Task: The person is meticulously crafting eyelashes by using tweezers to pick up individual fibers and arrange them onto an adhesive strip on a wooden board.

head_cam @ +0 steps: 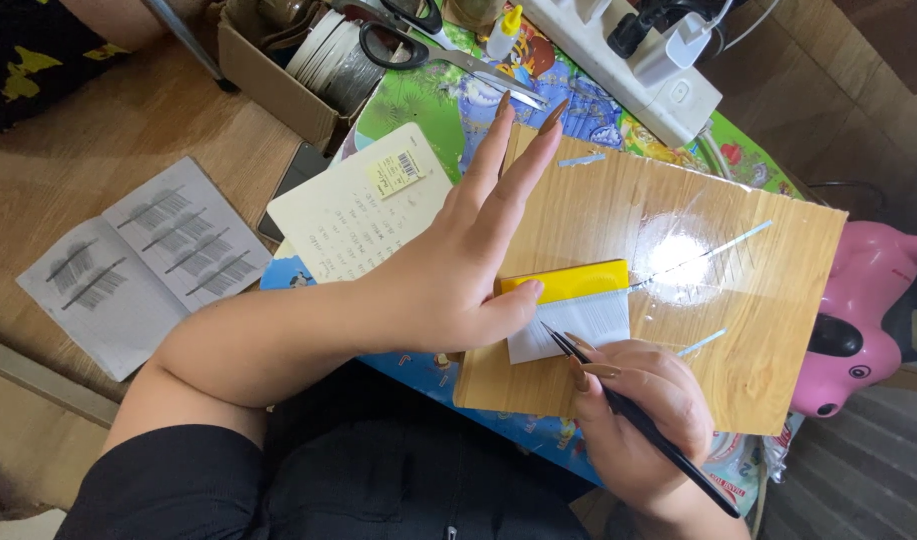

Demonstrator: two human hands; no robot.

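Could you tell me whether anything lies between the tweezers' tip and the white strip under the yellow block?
Nothing visible does. The tweezers in the right hand reach the white strip from its lower edge, with the tip over it. The left hand presses the strip's left end and the yellow block, beside the tip rather than across its path.

A wooden board (719, 300) is seen from above, laid over a colourful printed mat (449, 110). A yellow strip holder (569, 281) with a white lash strip (579, 325) is pressed to the board by the thumb of the left hand (459, 270), its fingers spread flat. Black tweezers (629, 415) are gripped in the right hand (639, 410), tips touching the white strip. Scissors (429, 45), an open booklet (139, 265) and a pink toy (864, 320) are placed around.
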